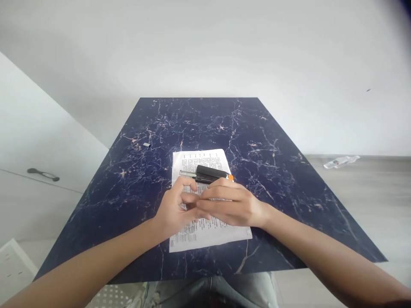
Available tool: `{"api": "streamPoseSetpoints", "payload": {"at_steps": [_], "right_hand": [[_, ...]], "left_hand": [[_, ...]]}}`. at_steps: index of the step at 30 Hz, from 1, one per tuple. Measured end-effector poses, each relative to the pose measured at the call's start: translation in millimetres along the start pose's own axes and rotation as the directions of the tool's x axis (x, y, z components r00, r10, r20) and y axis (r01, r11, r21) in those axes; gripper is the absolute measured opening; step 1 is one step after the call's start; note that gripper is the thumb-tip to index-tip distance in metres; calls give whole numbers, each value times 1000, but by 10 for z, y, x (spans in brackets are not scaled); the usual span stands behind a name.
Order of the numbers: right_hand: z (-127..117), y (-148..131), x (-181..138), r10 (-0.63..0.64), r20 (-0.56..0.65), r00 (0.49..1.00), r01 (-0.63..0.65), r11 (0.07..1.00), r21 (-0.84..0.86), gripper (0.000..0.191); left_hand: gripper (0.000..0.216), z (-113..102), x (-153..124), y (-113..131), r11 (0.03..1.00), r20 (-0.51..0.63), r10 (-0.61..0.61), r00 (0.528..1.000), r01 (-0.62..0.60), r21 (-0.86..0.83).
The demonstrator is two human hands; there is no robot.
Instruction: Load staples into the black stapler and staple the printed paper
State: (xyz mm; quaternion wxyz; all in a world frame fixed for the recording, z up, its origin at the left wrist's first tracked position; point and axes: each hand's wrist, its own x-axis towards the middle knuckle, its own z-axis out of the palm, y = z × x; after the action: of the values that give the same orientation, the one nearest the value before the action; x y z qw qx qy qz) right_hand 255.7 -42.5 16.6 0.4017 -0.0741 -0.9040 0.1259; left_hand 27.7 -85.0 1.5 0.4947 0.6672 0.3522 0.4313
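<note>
A black stapler [212, 172] with an orange end lies over a printed sheet of paper [205, 244], its metal track [188, 173] showing at the left. Just in front of it, both hands meet above the paper. My left hand [180, 203] has curled fingers, with the thumb and fingertips close to those of the other hand. From the right, my right hand [233, 203] reaches in with its fingers pressed together, the upper ones close to the stapler's orange end. Whatever sits between the fingertips is hidden or too small to name.
The dark blue marbled table [180, 128] stands against a white wall. A small pale piece [147, 144] lies on its left side. A clear plastic wrapper [341, 161] is on the floor at right. At left is a white cabinet with a dark handle [43, 174].
</note>
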Motion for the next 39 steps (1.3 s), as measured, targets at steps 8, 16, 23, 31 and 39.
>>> {"api": "streamPoseSetpoints", "payload": {"at_steps": [8, 16, 23, 31, 39], "right_hand": [[-768, 691, -309, 713, -369, 596, -764, 645, 12, 29], [-1451, 1578, -1304, 757, -627, 183, -934, 333, 129, 18], [-1373, 1704, -1311, 757, -607, 241, -963, 266, -50, 19], [-1172, 1347, -848, 580, -688, 436, -889, 398, -227, 32], [-371, 487, -136, 595, -48, 802, -595, 803, 25, 39]], "left_hand": [[24, -1193, 472, -88, 668, -392, 267, 880, 125, 734], [64, -2030, 615, -508, 304, -292, -37, 956, 289, 908], [45, -1882, 663, -522, 308, -240, 15, 971, 224, 924], [30, -1592, 626, -328, 440, -330, 170, 929, 228, 869], [14, -781, 503, -165, 672, 29, 285, 958, -221, 707]]}}
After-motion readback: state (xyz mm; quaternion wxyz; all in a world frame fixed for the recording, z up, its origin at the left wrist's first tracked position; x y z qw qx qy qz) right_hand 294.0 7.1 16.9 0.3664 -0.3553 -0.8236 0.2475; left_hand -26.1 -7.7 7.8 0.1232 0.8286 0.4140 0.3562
